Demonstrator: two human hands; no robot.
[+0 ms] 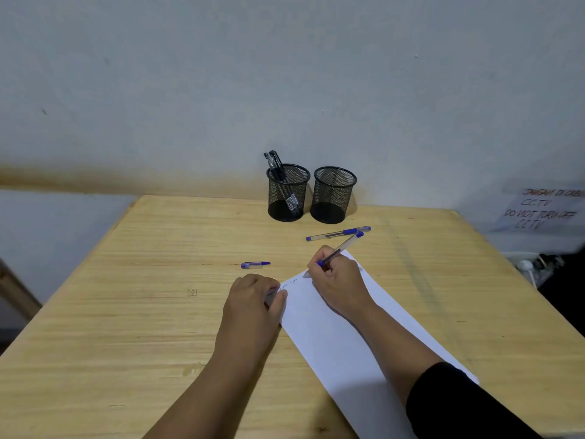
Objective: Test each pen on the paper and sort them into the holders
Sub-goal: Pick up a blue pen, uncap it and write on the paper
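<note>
My right hand point(337, 280) grips a clear pen with blue ends point(346, 243), its tip down on the top edge of the white paper point(342, 343). My left hand point(253, 299) presses the paper's left corner flat with curled fingers. A few small scribbles show on the paper between my hands. A blue pen cap point(255, 264) lies on the table to the left. Another capped blue pen point(338, 233) lies beyond the paper. Two black mesh holders stand at the back: the left holder point(287, 193) has black pens in it, the right holder point(333, 195) looks empty.
The wooden table point(126, 312) stands against a pale wall. A paper notice point(538, 210) hangs at the right, with a white plug and cables point(527, 264) below it past the table's right edge.
</note>
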